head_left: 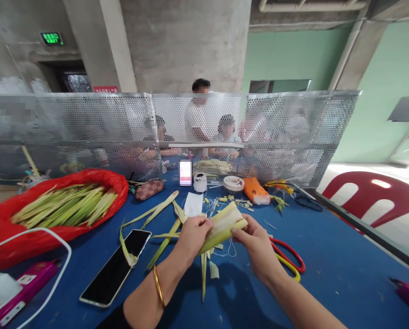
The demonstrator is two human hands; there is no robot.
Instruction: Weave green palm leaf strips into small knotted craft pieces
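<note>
Above a blue table (331,285), a worker's left hand (198,235) pinches one end of a pale green husk (221,230) while the right hand (254,240) pinches the other between thumb and fingers. Uneven pulling could split the husk along its grain, and a careless dip could snag the loose thread (232,250) among nearby scraps (214,270).

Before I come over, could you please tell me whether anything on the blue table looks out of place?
A leaf strip lies across the flat-lying phone, an odd spot for plant material. Loose scraps also litter the table around the held husk, looking untidy.
</note>
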